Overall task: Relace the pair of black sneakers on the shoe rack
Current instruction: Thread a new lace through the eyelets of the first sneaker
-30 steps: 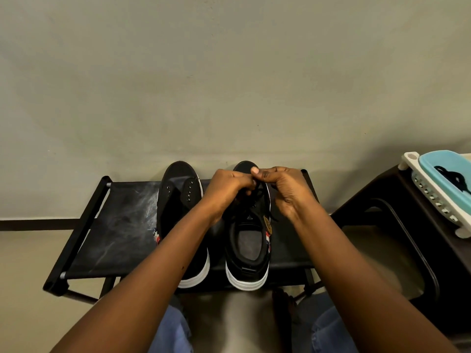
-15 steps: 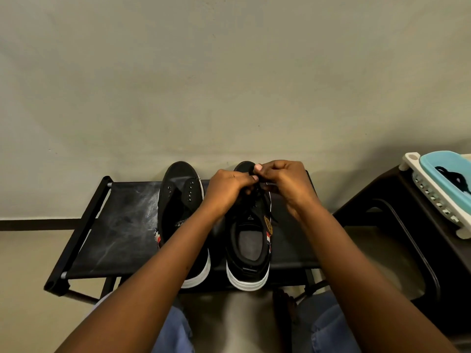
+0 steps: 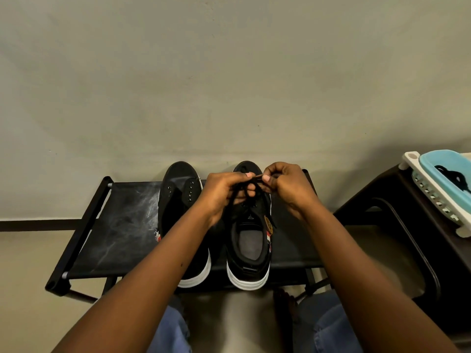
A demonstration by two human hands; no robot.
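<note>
Left hand point(image 3: 224, 193) and right hand point(image 3: 289, 189) have lifted slightly, both pinching the black lace point(image 3: 255, 191) over the right sneaker point(image 3: 251, 220) — the left sneaker point(image 3: 178, 192) shows bare eyelets, so roughly half remains.

Two sneakers point(image 3: 214, 225) side by side on the rack point(image 3: 122, 225).

A home, most likely a hallway or entry corner: a low black fabric-shelved shoe rack point(image 3: 122, 225) stands against a plain painted wall point(image 3: 229, 72) with a dark skirting strip point(image 3: 38, 224), on a pale smooth floor point(image 3: 25, 276). A pair of black sneakers point(image 3: 178, 192) sits on it, and a dark plastic stool point(image 3: 369, 197) beside it carries a blue-and-white plastic basket point(image 3: 433, 197)
</note>
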